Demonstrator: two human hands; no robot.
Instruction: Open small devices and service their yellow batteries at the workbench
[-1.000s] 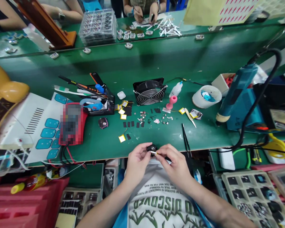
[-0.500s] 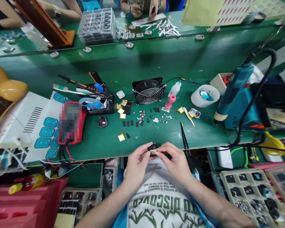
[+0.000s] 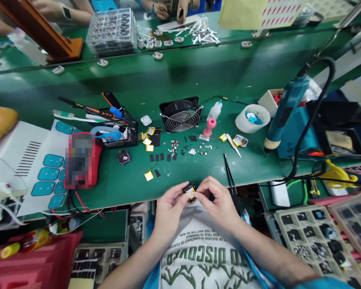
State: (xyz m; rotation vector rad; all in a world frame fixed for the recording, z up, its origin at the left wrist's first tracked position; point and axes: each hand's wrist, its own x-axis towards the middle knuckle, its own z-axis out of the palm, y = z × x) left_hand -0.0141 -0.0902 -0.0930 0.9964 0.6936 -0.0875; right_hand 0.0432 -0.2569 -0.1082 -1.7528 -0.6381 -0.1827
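Green worktop [image 3: 120,176] spread out ahead of the fingers, and beyond it ran a ledge [image 3: 195,60] where a co-worker's hands [image 3: 182,9] were busy near a heap of white strips [image 3: 204,34]. Well ahead of the fingers stood a black fan [image 3: 182,116] with a wire guard, between them and the ledge; just right of it were a clear bottle [image 3: 214,111] and a pink holder [image 3: 209,127]. Nearer the fingertips lay scattered small parts [image 3: 174,143] and a row of black pads [image 3: 162,157]. Left of the fingers were a yellow-edged flat piece [image 3: 149,175] and, farther off, a red meter [image 3: 94,160], its face blurred. Tweezers [image 3: 228,170] lay close on the right, pointing away, the nearest object that side. At the worktop's near edge, the left hand [image 3: 170,204] had its thumb and fingers closed around one side of a small black casing [image 3: 185,188]. The right hand [image 3: 218,200] had its thumb and forefinger nearly together at the other side; whether they gripped it or only pressed on it, I could not tell. Dark and shiny at the rim, the casing showed a silvery, yellow-edged insert [image 3: 190,193], partly covered by fingertips.
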